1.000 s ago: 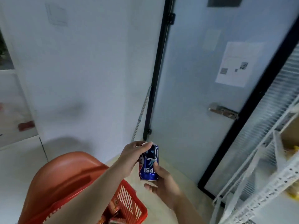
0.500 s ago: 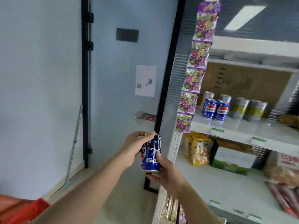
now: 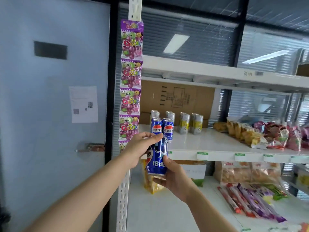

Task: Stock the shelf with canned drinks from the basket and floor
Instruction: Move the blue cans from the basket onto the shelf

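A person's left hand [image 3: 142, 146] grips the upper end of an upside-down blue cola can [image 3: 157, 162]. The right hand [image 3: 175, 180] curls round its base, just before a white shelf [image 3: 209, 143] where shelved cola cans [image 3: 161, 128] stand beside yellow cans [image 3: 190, 123].

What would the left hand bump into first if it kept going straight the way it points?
Probably the two blue cola cans at the front of the shelf. The left hand, gripping the held can, points toward them, though depth is hard to judge.
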`<state>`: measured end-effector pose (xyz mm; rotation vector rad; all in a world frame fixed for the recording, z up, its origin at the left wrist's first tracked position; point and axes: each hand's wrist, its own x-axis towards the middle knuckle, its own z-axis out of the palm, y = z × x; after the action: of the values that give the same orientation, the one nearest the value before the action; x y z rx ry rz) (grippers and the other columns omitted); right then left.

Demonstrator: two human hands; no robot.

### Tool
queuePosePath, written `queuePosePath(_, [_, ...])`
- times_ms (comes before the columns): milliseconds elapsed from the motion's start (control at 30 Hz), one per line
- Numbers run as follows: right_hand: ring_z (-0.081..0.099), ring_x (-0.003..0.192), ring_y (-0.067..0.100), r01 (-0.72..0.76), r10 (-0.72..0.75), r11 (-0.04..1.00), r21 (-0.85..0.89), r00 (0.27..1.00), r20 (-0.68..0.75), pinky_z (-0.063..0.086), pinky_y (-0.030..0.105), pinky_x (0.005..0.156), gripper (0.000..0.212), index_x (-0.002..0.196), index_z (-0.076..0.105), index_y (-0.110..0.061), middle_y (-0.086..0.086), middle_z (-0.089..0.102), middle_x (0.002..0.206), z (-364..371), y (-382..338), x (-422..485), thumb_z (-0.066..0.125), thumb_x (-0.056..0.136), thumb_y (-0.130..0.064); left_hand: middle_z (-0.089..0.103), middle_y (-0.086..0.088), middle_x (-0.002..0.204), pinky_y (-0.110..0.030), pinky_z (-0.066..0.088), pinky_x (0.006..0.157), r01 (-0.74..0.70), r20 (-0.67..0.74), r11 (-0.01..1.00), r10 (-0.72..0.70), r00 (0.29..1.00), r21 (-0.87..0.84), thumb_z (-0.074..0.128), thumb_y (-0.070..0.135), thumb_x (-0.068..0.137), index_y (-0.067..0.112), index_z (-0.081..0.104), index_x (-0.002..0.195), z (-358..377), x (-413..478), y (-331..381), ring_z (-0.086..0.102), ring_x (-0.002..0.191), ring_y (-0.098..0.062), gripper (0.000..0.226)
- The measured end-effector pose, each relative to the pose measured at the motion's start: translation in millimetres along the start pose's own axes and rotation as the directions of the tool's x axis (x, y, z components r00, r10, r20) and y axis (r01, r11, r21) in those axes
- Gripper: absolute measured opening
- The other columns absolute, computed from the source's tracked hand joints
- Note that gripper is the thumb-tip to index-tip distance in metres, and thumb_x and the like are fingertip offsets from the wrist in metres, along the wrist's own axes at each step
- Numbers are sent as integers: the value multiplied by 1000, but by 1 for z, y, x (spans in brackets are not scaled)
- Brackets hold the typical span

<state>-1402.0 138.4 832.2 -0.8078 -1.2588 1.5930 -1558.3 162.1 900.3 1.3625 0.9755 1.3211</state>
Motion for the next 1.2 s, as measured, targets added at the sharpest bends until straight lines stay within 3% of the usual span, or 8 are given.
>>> queuePosePath(200, [67, 88, 22, 50, -47, 998, 23, 993, -108, 52, 31, 79, 54, 124, 58, -8, 13, 72, 106, -39, -38, 52, 66, 83, -43, 74, -10, 93, -33, 55, 77, -31, 74, 999, 32, 997, -9, 82, 38, 65, 5, 62, 97, 22, 91, 7, 70, 82, -21, 49])
queuePosePath(333, [70, 70, 14, 65, -59, 997, 31, 982, -180, 53, 23, 57, 42, 119, 60, -6, 9, 74, 93, -74, -54, 77, 55, 92, -38, 74, -14, 94, -32, 55, 82, -4, 71, 999, 7, 997, -46, 79, 33, 76, 3, 60, 97, 37, 136, -8, 70, 84, -22, 41])
queuePosePath(467, [67, 82, 18, 59, -70, 995, -76, 984, -165, 52, 24, 68, 52, 121, 60, -7, 14, 72, 104, -109, -67, 98, 68, 79, -36, 74, -13, 97, -30, 56, 80, 36, -2, 987, -36, 999, -159, 72, 31, 85, -5, 61, 109, 53, 165, -28, 71, 90, -23, 44])
queuePosePath(633, [68, 95, 27, 144, -187, 969, -202, 959, -214, 53, 28, 78, 71, 121, 57, -11, 14, 71, 107, -144, -80, 131, 84, 60, -35, 75, -12, 91, -40, 56, 89, 124, -102, 946, -161, 982, -301, 76, 34, 80, 8, 63, 105, 67, 191, -47, 71, 90, -28, 38])
queuePosePath(767, [58, 61, 8, 192, -242, 962, -194, 928, -283, 43, 20, 56, 42, 110, 65, -10, 10, 74, 88, -170, -92, 159, 75, 78, -34, 75, -13, 93, -34, 58, 77, 226, -24, 957, -234, 972, -184, 71, 38, 83, 6, 63, 110, 68, 200, -66, 71, 85, -27, 43])
queuePosePath(867, [56, 52, 3, 221, -302, 933, -284, 910, -283, 39, 18, 51, 30, 104, 67, -8, 4, 72, 78, -184, -104, 183, 75, 81, -26, 71, -9, 91, -28, 50, 72, 205, 31, 978, -206, 978, 27, 72, 39, 81, 5, 62, 101, 63, 203, -81, 62, 76, -17, 41])
queuePosePath(967, [64, 56, 0, 238, -341, 880, -411, 919, -199, 44, 11, 46, 18, 91, 63, -18, -3, 71, 78, -182, -110, 200, 78, 80, -17, 67, -3, 85, -30, 49, 73, 143, -37, 983, -140, 989, 116, 75, 29, 83, 13, 60, 93, 59, 205, -88, 60, 75, -15, 24])
queuePosePath(1200, [68, 79, 4, 257, -362, 829, -497, 924, -126, 49, 11, 56, 39, 109, 66, -18, -6, 73, 93, -163, -89, 215, 82, 74, -26, 71, 8, 104, -15, 50, 78, -71, -139, 966, 108, 984, 248, 67, 34, 89, 26, 66, 107, 54, 209, -58, 66, 97, -4, 20])
